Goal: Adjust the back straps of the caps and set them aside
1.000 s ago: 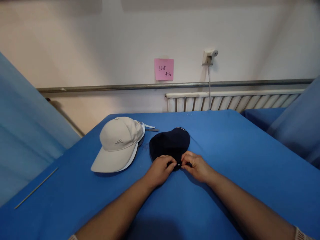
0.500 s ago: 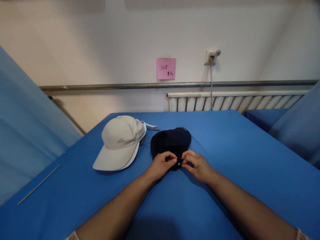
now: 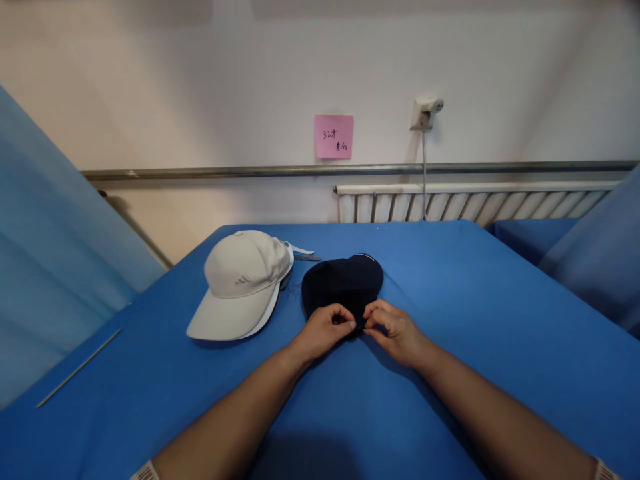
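Leftmost, a thin stick (image 3: 79,368) is lying on blue cloth (image 3: 125,393). Next, a beige baseball cap (image 3: 245,270) with Adidas-style bars is covering a white cap (image 3: 273,308), likely nested for tidiness. Our left hand (image 3: 323,335) is pinching the near edge of the black cap (image 3: 340,283); above, a pink sticky note (image 3: 333,137) is reading "32", the rest unclear. The cap's brim is pointing away, apparently bringing that edge within reach; our right hand (image 3: 399,335) is pinching there too.

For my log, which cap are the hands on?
The dark cap, pinched at its near end by left hand and right hand; the beige-topped stack of caps is untouched.
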The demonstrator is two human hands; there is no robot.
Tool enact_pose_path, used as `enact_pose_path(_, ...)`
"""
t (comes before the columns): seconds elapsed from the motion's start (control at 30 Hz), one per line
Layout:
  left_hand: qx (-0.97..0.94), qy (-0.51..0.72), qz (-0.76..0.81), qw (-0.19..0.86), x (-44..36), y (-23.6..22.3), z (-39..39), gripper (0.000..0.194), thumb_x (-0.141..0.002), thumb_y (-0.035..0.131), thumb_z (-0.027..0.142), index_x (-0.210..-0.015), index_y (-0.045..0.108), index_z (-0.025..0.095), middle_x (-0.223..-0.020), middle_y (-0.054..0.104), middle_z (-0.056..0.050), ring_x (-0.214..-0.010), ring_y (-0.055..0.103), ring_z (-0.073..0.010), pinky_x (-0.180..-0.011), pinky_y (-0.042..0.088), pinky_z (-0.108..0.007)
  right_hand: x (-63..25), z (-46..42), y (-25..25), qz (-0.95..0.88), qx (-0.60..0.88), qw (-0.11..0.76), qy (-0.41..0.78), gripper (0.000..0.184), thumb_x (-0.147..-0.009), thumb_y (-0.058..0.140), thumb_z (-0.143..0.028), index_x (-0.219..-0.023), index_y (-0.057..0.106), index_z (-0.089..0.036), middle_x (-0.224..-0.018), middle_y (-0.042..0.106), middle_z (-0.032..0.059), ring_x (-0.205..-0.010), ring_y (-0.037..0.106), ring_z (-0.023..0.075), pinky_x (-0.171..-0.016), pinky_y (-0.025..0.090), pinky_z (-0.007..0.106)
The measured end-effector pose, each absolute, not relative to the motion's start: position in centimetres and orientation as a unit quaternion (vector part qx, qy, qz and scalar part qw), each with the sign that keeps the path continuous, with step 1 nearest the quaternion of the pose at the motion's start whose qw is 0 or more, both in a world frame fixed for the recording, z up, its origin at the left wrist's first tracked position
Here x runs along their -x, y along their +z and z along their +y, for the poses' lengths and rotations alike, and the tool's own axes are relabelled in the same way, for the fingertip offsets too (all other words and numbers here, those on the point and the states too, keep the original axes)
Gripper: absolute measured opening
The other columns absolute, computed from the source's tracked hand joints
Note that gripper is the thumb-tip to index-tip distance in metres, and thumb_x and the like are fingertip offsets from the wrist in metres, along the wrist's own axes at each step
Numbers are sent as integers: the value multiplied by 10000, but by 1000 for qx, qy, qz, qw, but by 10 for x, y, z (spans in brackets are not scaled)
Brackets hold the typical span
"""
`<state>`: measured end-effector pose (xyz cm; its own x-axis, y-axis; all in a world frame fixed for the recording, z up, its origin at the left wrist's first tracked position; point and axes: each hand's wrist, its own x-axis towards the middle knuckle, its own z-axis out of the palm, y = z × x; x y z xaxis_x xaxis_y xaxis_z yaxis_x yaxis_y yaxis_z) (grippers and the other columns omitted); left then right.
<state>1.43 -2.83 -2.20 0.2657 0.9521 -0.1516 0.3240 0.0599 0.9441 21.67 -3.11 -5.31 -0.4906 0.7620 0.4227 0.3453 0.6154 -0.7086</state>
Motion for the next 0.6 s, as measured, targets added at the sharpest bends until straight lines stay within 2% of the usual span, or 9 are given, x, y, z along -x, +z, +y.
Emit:
enact_pose_path(0.13,-598,334,490,540,-12,-20,-28,185,-677,721,263,-667,588,134,-872,656,-41,-723,595,-120,-679,452,-255,-216,-32,-51,-818,335,375,280,125,-836,544,-91,-831,548,-217,-1020,584,46,-836,591,141,-734,485,287)
enact_pose_path(0.27,-572,346,486,563,-13,-20,-28,200,-689,711,276,-807,618,145,-734,630,-5,-648,582,-116,-642,454,-262,-216,-33,-50,-817,337,376,280,131,-836,545,-85,-835,552,-215,-1030,585,48,-833,591,138,-732,486,283)
enact_pose_path(0.4,-610,311,514,517,-15,-20,-28,229,-693,704,289,-863,661,141,-689,608,8,-628,539,-111,-605,420,-241,-216,-32,-51,-818,332,382,274,131,-838,552,-82,-843,555,-212,-1020,586,45,-821,587,133,-715,485,275)
enact_pose_path(0.6,-657,298,517,460,-16,-22,-28,248,-690,693,257,-912,673,148,-773,613,-3,-690,508,-118,-639,411,-242,-215,-32,-53,-819,327,393,259,130,-841,557,-82,-851,553,-211,-1021,588,46,-823,595,136,-712,491,276)
